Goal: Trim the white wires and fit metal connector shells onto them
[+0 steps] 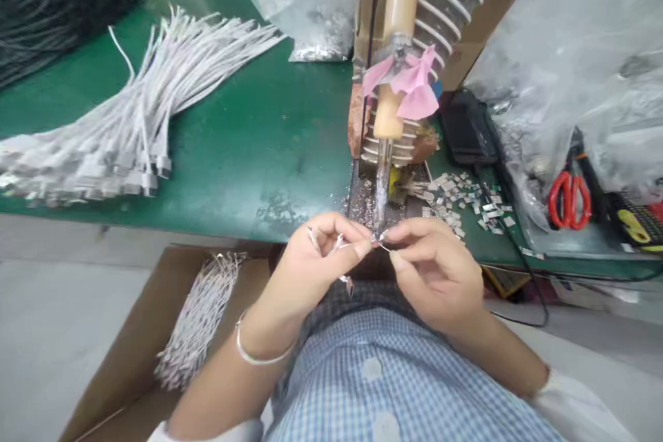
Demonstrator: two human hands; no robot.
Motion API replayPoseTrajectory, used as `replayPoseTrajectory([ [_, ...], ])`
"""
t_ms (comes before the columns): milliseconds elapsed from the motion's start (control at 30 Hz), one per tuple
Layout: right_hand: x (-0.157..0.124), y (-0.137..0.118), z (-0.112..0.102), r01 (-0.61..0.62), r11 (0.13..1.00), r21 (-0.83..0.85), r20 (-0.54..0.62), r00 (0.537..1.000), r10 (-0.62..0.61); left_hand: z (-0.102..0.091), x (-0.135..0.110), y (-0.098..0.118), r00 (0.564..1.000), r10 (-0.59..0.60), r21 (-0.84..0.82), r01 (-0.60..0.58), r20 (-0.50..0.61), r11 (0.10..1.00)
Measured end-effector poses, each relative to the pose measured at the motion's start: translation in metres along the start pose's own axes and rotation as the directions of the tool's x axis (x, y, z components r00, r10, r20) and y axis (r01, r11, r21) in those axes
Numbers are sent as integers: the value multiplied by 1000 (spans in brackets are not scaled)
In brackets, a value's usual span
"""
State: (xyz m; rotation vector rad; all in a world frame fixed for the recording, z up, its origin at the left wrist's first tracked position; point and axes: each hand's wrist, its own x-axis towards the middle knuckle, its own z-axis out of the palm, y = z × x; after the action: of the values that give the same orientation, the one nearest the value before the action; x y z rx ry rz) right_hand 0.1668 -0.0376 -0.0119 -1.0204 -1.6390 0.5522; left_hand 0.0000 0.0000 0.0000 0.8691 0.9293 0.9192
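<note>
My left hand [315, 262] is closed in a pinch on a thin white cable end [339, 243], with a bangle on its wrist. My right hand [435, 269] is pinched on a fine wire [382, 244] that meets the cable end. Both hands sit just below the tip of a soldering iron [382, 183], whose wooden handle [398, 27] stands in a holder wrapped with pink tape. Small metal connector shells [456, 200] lie scattered to the right of the tip.
A bundle of white cables [150, 110] lies on the green bench [259, 131]. A cardboard box [155, 331] with more white cables sits below the bench. Red scissors [570, 197], plastic bags [580, 48] and black cables [56, 0] surround the bench.
</note>
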Motion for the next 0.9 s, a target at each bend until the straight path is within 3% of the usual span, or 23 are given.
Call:
replayPoseTrajectory([
  [900,-2,-1,1,-29,1000,10,-11,1000,29,0,-6,-2,998,59,58,-59,4,997],
])
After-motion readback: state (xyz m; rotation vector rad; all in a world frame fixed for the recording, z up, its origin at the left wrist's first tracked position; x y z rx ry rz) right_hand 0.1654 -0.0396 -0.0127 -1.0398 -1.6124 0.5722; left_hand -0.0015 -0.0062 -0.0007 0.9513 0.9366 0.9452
